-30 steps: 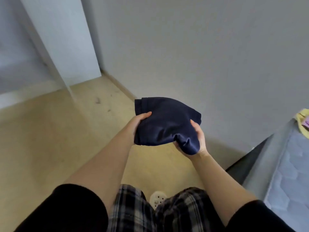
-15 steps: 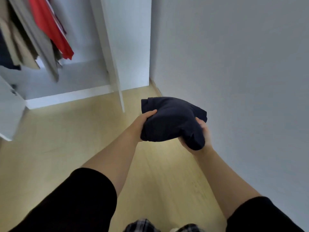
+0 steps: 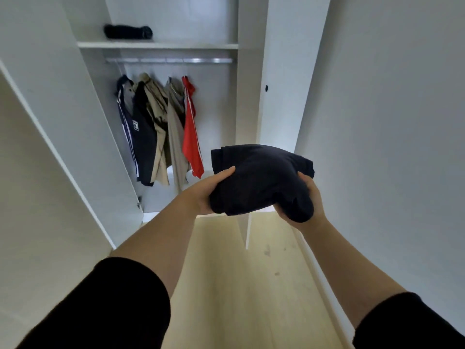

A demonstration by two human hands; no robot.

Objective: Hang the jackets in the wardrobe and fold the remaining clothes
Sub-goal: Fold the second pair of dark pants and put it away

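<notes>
Both hands, left hand [image 3: 206,195] and right hand [image 3: 310,205], grip the folded navy garment [image 3: 259,180]; keep it level and compact while lifting toward the wardrobe shelf [image 3: 156,44].

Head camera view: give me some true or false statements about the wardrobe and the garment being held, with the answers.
1. The left hand and the right hand both grip the folded dark garment. True.
2. The hanging rail is bare. False: several jackets hang from it.
3. The red jacket hangs at the right end of the row. True.
4. The folded dark garment lies on the shelf. False: it is held in the air in front of the open wardrobe. A different dark bundle lies on that shelf.
</notes>
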